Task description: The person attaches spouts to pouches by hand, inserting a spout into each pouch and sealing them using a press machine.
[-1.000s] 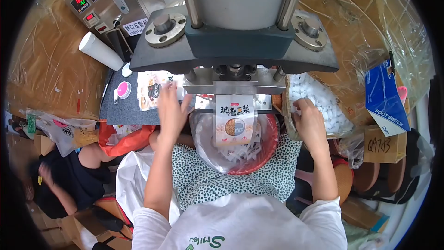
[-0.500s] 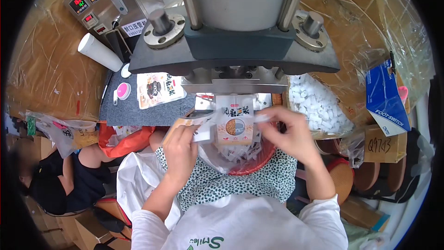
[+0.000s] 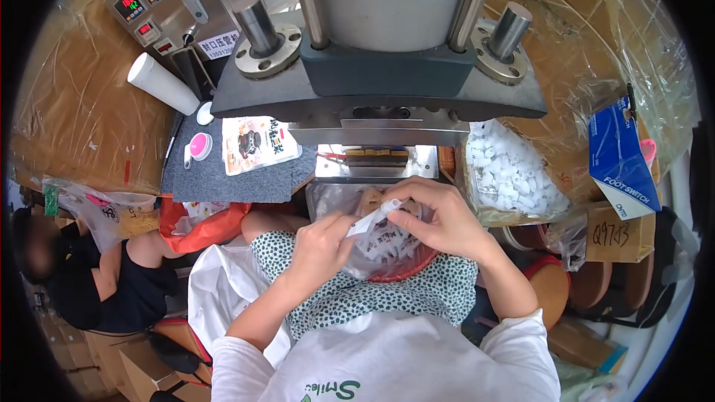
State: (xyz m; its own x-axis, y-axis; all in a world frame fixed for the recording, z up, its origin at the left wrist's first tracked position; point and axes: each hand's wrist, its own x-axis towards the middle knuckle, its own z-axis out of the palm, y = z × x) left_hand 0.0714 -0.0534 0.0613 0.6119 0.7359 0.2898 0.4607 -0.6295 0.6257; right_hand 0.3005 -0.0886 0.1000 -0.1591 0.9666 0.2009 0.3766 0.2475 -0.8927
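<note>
My left hand (image 3: 320, 244) is closed on a white pouch (image 3: 360, 228), seen nearly edge-on over my lap. My right hand (image 3: 441, 217) pinches a small white plastic spout (image 3: 392, 206) against the pouch's upper end. Whether the spout sits inside the pouch I cannot tell. Below both hands, a red basket (image 3: 406, 272) lined with clear plastic holds printed pouches (image 3: 387, 247). Just beyond my hands is the press's metal lower jaw (image 3: 372, 171), under the upper jaw (image 3: 380, 134).
Loose white spouts (image 3: 510, 171) fill a box at right, near a blue foot-switch box (image 3: 622, 156). At left a grey mat (image 3: 261, 187) carries a printed pouch (image 3: 257, 145) and a pink-lidded jar (image 3: 199, 146). A white cup (image 3: 160, 82) lies behind. Another person (image 3: 112, 283) sits at far left.
The printed pouch at the press jaw is gone from there, exposing the lower jaw. My hands have come together, bringing spout and pouch end to end. The press's posts stand taller above their flanges.
</note>
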